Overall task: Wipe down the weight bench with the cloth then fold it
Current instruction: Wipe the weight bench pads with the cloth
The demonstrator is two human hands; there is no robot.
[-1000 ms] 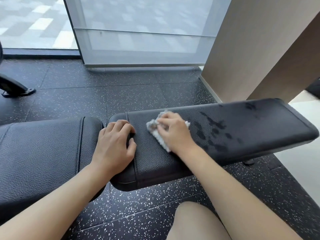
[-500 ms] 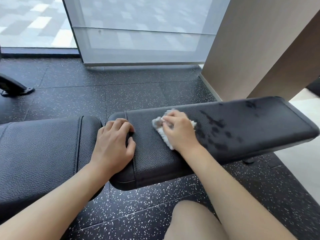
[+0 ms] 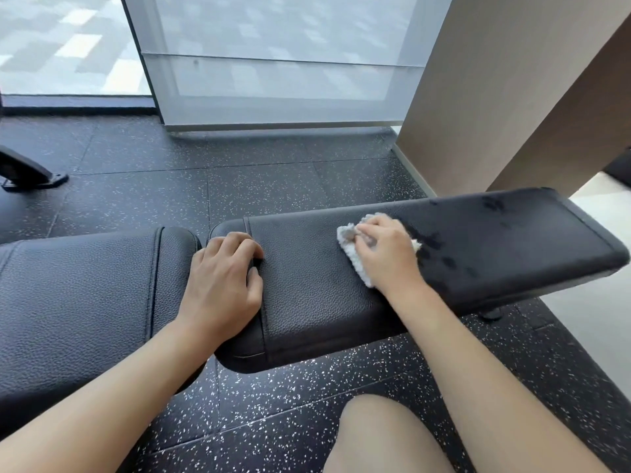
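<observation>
1. Nearest the camera, one bare knee (image 3: 382, 435) rises from the bottom edge. In my judgement the person crouches or kneels beside the bench so that both arms reach across it.
2. Two forearms extend from the near edge, one to each hand.
3. The left hand (image 3: 223, 278) rests on the near-left end of the long pad, just beside the gap between the pads. Its fingers (image 3: 239, 242) are curled loosely against the leather and hold nothing. It seems set there as a brace while the other hand works.
4. The right hand (image 3: 387, 252) presses one white terry cloth (image 3: 355, 259) flat on the long pad. Its fingers are bent over the bunched cloth and clamp it against the surface, with cloth edges showing past the hand on the left and at the far side. This hold likely keeps the cloth from slipping as it rubs.
5. The weight bench (image 3: 307, 295) shows two black leather pads: a wide one at the left and a long one at the right, close but apart.
6. Dark wet-looking patches (image 3: 440, 247) lie right of the cloth, several of them, reaching to the far end. I judge the wiping is partly done and the folding not yet begun.
7. Beyond lie the speckled rubber floor (image 3: 273, 189), one black equipment foot (image 3: 24, 172) at the left, one frosted glass panel (image 3: 283, 59) and a beige wall (image 3: 495, 83).
</observation>
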